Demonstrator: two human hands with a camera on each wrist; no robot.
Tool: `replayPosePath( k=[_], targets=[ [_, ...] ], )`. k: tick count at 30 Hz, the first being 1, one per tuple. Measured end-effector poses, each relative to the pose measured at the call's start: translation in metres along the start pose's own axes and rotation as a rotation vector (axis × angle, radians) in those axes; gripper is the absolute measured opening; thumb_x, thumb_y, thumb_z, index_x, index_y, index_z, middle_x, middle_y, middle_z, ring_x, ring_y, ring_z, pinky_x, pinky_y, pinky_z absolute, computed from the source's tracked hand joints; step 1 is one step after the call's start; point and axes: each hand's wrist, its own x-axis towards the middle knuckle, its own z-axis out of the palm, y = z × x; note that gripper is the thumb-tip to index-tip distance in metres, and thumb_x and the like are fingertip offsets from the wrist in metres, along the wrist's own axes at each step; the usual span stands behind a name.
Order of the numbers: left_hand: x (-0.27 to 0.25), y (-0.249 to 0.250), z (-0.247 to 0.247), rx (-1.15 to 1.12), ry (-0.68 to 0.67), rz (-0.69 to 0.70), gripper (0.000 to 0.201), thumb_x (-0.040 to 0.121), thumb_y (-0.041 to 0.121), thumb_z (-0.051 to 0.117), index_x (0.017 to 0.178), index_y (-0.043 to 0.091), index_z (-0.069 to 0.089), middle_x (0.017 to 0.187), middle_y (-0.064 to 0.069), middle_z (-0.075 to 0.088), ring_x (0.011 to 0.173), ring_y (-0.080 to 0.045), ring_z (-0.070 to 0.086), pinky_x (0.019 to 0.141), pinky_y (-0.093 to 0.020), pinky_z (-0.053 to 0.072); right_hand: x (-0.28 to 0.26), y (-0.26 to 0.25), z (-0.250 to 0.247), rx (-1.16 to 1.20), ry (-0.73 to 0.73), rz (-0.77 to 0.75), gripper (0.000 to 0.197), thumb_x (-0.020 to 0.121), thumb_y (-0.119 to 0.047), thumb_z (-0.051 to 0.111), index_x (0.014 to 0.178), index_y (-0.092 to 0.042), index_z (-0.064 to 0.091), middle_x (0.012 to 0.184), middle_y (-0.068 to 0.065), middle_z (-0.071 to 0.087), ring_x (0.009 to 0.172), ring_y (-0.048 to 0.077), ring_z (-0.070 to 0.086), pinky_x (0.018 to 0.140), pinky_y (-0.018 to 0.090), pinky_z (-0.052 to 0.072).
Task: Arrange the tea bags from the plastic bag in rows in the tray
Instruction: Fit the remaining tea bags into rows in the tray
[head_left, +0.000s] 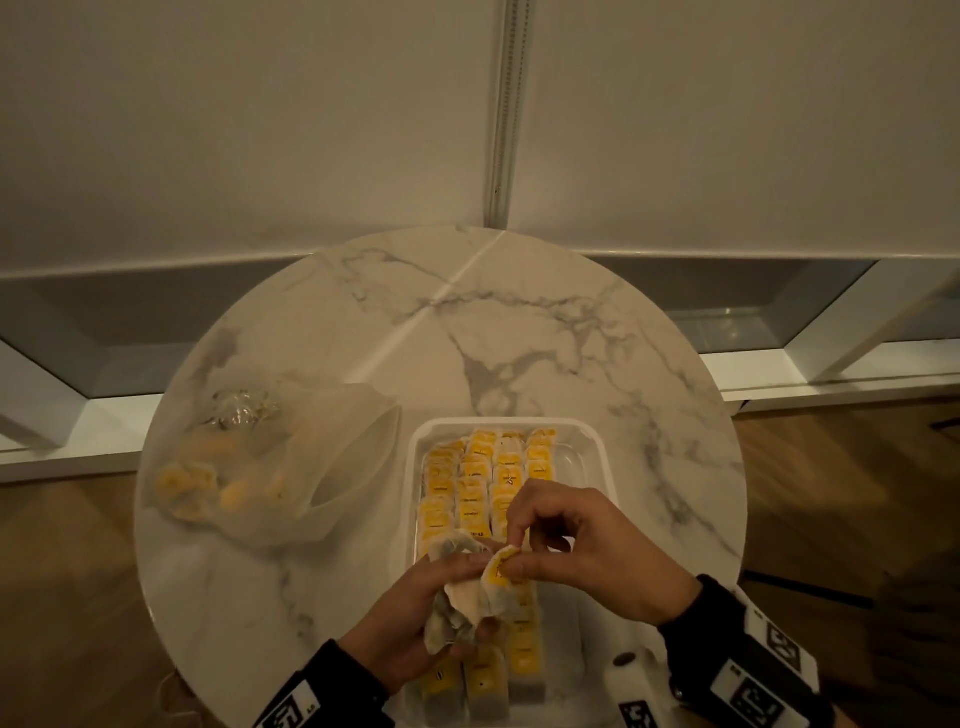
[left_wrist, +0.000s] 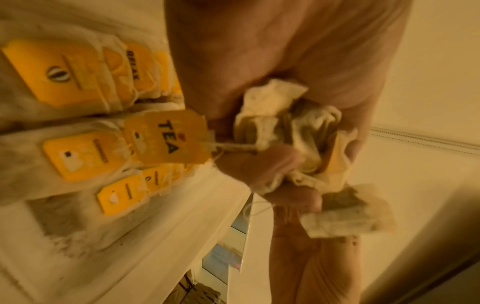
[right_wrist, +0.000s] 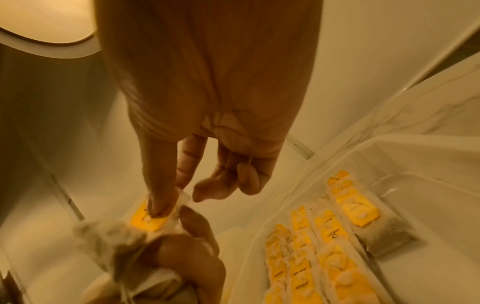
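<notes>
Tea bags (head_left: 488, 483) already fill most of our clear tray (head_left: 597, 467) in rows; its right side is bare, and more wait in the plastic bag (head_left: 249, 467) on the marble worktop (head_left: 519, 332). Our left hand (head_left: 410, 618) clutches a crumpled bunch (several bags), while our right hand (head_left: 587, 551) fingers pinch one by its yellow tag. Tags read "TEA" (left_wrist: 168, 136) and "RELAX" (left_wrist: 133, 64).

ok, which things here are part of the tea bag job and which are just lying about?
In the job:
- tray, rows of tea bags
- plastic bag, more inside
- bunch of tea bags in left hand
- right hand pinching one yellow tag

Lying about:
- marble table
- crumpled clear wrapper behind the bag
</notes>
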Motion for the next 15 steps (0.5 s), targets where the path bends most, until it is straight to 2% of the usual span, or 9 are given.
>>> replayPosePath(
  k=[2, 5, 8, 11, 15],
  targets=[
    [0.004, 0.001, -0.007, 0.005, 0.035, 0.028, 0.066, 0.028, 0.027, 0.1, 0.083, 0.002, 0.073, 0.063, -0.017, 0.057, 0.039, -0.022, 0.054, 0.03, -0.016, 0.034, 0.001, 0.003, -0.01, -0.011, 0.028, -0.01, 0.014, 0.08, -0.015, 0.081, 0.08, -0.013, 0.068, 0.092, 0.002, 0.064, 0.071, 0.015, 0.056, 0.065, 0.025, 0.043],
    [0.009, 0.003, -0.018, -0.077, 0.083, 0.084, 0.07, 0.036, 0.028, 0.099, 0.091, 0.003, 0.065, 0.072, -0.011, 0.058, 0.043, -0.021, 0.053, 0.033, -0.017, 0.034, 0.004, 0.011, -0.032, -0.018, 0.128, 0.053, 0.013, 0.08, -0.011, 0.08, 0.08, -0.007, 0.068, 0.086, 0.01, 0.07, 0.065, 0.021, 0.062, 0.065, 0.036, 0.049],
    [0.01, 0.003, -0.023, -0.144, 0.095, 0.079, 0.072, 0.032, 0.024, 0.1, 0.092, 0.005, 0.064, 0.074, -0.008, 0.058, 0.045, -0.02, 0.052, 0.031, -0.018, 0.035, 0.008, 0.026, -0.053, -0.195, 0.189, 0.149, 0.013, 0.082, -0.012, 0.079, 0.08, -0.009, 0.067, 0.076, 0.0, 0.069, 0.052, 0.019, 0.064, 0.061, 0.03, 0.05],
    [0.011, 0.002, -0.024, -0.133, 0.105, 0.077, 0.07, 0.032, 0.025, 0.099, 0.09, 0.007, 0.065, 0.074, -0.007, 0.058, 0.045, -0.019, 0.052, 0.032, -0.017, 0.034, 0.016, 0.041, -0.065, -0.436, 0.106, 0.228, 0.013, 0.084, -0.017, 0.076, 0.078, -0.014, 0.065, 0.077, -0.005, 0.069, 0.052, 0.016, 0.064, 0.058, 0.026, 0.05],
    [0.012, 0.001, -0.026, -0.122, 0.108, 0.111, 0.066, 0.035, 0.028, 0.099, 0.087, 0.006, 0.065, 0.074, -0.007, 0.059, 0.045, -0.019, 0.052, 0.033, -0.017, 0.033, 0.035, 0.052, -0.062, -0.63, -0.09, 0.268, 0.014, 0.087, -0.02, 0.073, 0.078, -0.014, 0.064, 0.076, -0.006, 0.068, 0.055, 0.009, 0.065, 0.063, 0.025, 0.053]
  ],
)
